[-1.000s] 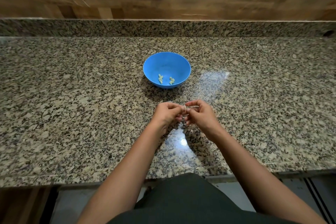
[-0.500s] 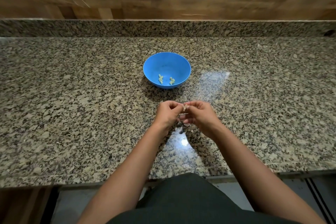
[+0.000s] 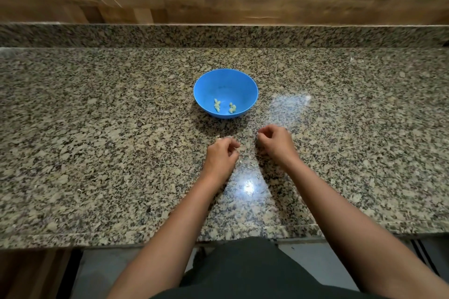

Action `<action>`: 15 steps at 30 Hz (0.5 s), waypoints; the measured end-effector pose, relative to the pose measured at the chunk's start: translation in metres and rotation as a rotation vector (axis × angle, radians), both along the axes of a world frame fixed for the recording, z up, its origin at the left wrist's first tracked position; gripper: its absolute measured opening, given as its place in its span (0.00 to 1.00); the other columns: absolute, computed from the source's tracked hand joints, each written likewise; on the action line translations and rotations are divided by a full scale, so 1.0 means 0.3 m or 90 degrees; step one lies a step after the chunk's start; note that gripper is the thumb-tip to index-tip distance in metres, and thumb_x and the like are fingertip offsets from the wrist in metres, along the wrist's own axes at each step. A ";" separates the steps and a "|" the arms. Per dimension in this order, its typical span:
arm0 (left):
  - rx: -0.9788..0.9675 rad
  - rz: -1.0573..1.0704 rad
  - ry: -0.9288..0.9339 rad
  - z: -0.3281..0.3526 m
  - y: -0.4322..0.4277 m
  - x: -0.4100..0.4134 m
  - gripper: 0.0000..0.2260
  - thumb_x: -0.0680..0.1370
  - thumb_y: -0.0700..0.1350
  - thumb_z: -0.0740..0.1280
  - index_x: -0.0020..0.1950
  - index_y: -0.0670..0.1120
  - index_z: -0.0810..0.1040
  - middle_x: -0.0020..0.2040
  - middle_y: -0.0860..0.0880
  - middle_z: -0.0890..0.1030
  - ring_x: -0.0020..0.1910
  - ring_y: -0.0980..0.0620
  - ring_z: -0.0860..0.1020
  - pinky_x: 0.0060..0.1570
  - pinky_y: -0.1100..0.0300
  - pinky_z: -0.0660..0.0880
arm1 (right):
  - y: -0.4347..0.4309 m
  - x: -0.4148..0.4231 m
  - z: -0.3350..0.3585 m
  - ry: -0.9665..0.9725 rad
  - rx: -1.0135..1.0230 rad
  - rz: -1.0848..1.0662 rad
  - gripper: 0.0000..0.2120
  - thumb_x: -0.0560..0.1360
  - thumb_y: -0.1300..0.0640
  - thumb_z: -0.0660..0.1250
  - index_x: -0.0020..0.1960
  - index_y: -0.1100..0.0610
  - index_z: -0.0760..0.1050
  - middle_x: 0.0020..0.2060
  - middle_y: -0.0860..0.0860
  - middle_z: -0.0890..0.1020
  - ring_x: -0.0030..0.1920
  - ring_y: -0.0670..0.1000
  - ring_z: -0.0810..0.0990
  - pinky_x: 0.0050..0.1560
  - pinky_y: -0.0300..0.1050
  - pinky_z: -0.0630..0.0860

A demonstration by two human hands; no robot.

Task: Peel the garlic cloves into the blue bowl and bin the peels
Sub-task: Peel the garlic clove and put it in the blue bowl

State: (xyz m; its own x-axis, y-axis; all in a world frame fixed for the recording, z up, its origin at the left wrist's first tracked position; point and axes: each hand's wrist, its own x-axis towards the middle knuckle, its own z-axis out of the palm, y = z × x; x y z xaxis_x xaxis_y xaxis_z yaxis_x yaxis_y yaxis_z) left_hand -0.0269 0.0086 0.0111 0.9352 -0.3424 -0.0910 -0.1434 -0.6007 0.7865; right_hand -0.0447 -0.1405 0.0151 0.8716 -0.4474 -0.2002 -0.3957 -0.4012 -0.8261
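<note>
The blue bowl (image 3: pixel 226 80) stands on the granite counter with several peeled garlic cloves (image 3: pixel 224 107) in its near side. My left hand (image 3: pixel 222 155) hovers just in front of the bowl with curled fingers, and a small pale garlic clove (image 3: pixel 218 138) peeks out at its fingertips. My right hand (image 3: pixel 275 142) is a short way to the right, apart from the left. Its fingers are curled with thumb and forefinger meeting, and what they pinch is hidden. Thin bits of garlic peel (image 3: pixel 241 162) lie on the counter between my hands.
The granite counter (image 3: pixel 97 153) runs the full width, with a raised granite ledge (image 3: pixel 218 36) and a wooden wall behind it. Its front edge is just before my body. No bin is in view.
My hands, joined over one clove before, have pulled apart: the left went slightly left, the right moved right and a little towards the bowl.
</note>
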 end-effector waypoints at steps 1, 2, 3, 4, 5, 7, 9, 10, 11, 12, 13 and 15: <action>0.013 -0.010 -0.012 -0.010 0.006 -0.005 0.09 0.78 0.39 0.64 0.57 0.42 0.78 0.54 0.46 0.79 0.50 0.52 0.78 0.54 0.60 0.77 | 0.001 0.008 -0.003 -0.004 -0.029 0.012 0.08 0.78 0.61 0.62 0.55 0.62 0.76 0.46 0.54 0.81 0.37 0.42 0.77 0.29 0.29 0.73; 0.022 -0.017 -0.025 -0.019 0.010 -0.010 0.10 0.78 0.39 0.63 0.59 0.42 0.78 0.55 0.46 0.78 0.52 0.52 0.77 0.56 0.60 0.76 | 0.001 0.014 -0.008 -0.009 -0.050 0.020 0.09 0.78 0.61 0.62 0.56 0.62 0.76 0.48 0.55 0.81 0.37 0.42 0.77 0.29 0.26 0.72; 0.025 -0.020 -0.038 -0.025 0.014 -0.016 0.11 0.79 0.39 0.63 0.59 0.42 0.78 0.56 0.46 0.78 0.53 0.52 0.77 0.57 0.60 0.76 | 0.003 0.014 -0.009 -0.016 -0.069 0.025 0.10 0.78 0.61 0.62 0.57 0.63 0.76 0.50 0.55 0.81 0.39 0.44 0.78 0.30 0.24 0.71; 0.023 -0.020 -0.047 -0.030 0.019 -0.021 0.11 0.79 0.39 0.63 0.59 0.41 0.78 0.56 0.46 0.78 0.53 0.52 0.76 0.57 0.59 0.75 | 0.006 0.006 -0.009 -0.021 -0.088 0.030 0.11 0.78 0.60 0.62 0.59 0.63 0.76 0.52 0.56 0.81 0.43 0.47 0.79 0.33 0.23 0.70; 0.019 -0.015 -0.052 -0.033 0.023 -0.026 0.11 0.79 0.39 0.63 0.59 0.41 0.78 0.56 0.46 0.78 0.53 0.52 0.76 0.57 0.60 0.75 | 0.012 -0.010 -0.012 -0.025 -0.107 0.039 0.13 0.78 0.59 0.63 0.60 0.63 0.75 0.54 0.56 0.80 0.48 0.50 0.79 0.39 0.24 0.71; 0.008 0.002 -0.058 -0.039 0.034 -0.034 0.11 0.79 0.38 0.63 0.60 0.41 0.78 0.55 0.47 0.78 0.50 0.55 0.75 0.54 0.63 0.75 | 0.031 -0.062 -0.031 -0.028 -0.141 0.073 0.16 0.77 0.55 0.63 0.62 0.61 0.73 0.57 0.55 0.78 0.56 0.51 0.77 0.55 0.35 0.72; -0.004 0.016 -0.062 -0.044 0.042 -0.041 0.11 0.79 0.38 0.62 0.59 0.42 0.78 0.54 0.47 0.77 0.48 0.56 0.74 0.49 0.68 0.73 | 0.051 -0.128 -0.056 -0.024 -0.161 0.110 0.18 0.77 0.53 0.63 0.65 0.58 0.71 0.59 0.53 0.75 0.60 0.50 0.73 0.63 0.45 0.70; -0.006 0.019 -0.063 -0.048 0.044 -0.044 0.11 0.79 0.38 0.62 0.59 0.42 0.78 0.54 0.48 0.77 0.48 0.57 0.73 0.46 0.70 0.72 | 0.057 -0.157 -0.069 -0.026 -0.172 0.126 0.18 0.77 0.53 0.63 0.65 0.58 0.70 0.59 0.52 0.75 0.62 0.50 0.72 0.65 0.45 0.68; -0.004 0.021 -0.066 -0.051 0.045 -0.048 0.11 0.79 0.38 0.62 0.59 0.42 0.78 0.54 0.48 0.77 0.49 0.57 0.72 0.44 0.72 0.71 | 0.060 -0.179 -0.078 -0.030 -0.183 0.135 0.19 0.77 0.54 0.63 0.66 0.58 0.70 0.60 0.52 0.74 0.63 0.49 0.71 0.66 0.42 0.66; 0.001 0.024 -0.067 -0.055 0.044 -0.049 0.11 0.79 0.39 0.62 0.60 0.43 0.78 0.54 0.48 0.77 0.49 0.58 0.72 0.43 0.73 0.70 | 0.061 -0.192 -0.085 -0.038 -0.186 0.136 0.18 0.78 0.55 0.63 0.66 0.58 0.70 0.60 0.52 0.74 0.63 0.48 0.70 0.65 0.39 0.64; 0.006 0.025 -0.066 -0.056 0.042 -0.049 0.11 0.79 0.39 0.62 0.60 0.43 0.78 0.55 0.48 0.77 0.50 0.58 0.72 0.44 0.73 0.70 | 0.063 -0.195 -0.081 -0.044 -0.178 0.127 0.18 0.78 0.56 0.63 0.66 0.59 0.70 0.60 0.52 0.74 0.63 0.48 0.71 0.65 0.38 0.64; 0.013 0.024 -0.061 -0.053 0.031 -0.046 0.11 0.79 0.39 0.62 0.60 0.42 0.78 0.56 0.47 0.77 0.50 0.57 0.72 0.49 0.70 0.71 | 0.063 -0.173 -0.064 -0.053 -0.150 0.083 0.17 0.78 0.58 0.63 0.65 0.60 0.70 0.58 0.53 0.75 0.61 0.50 0.73 0.65 0.42 0.67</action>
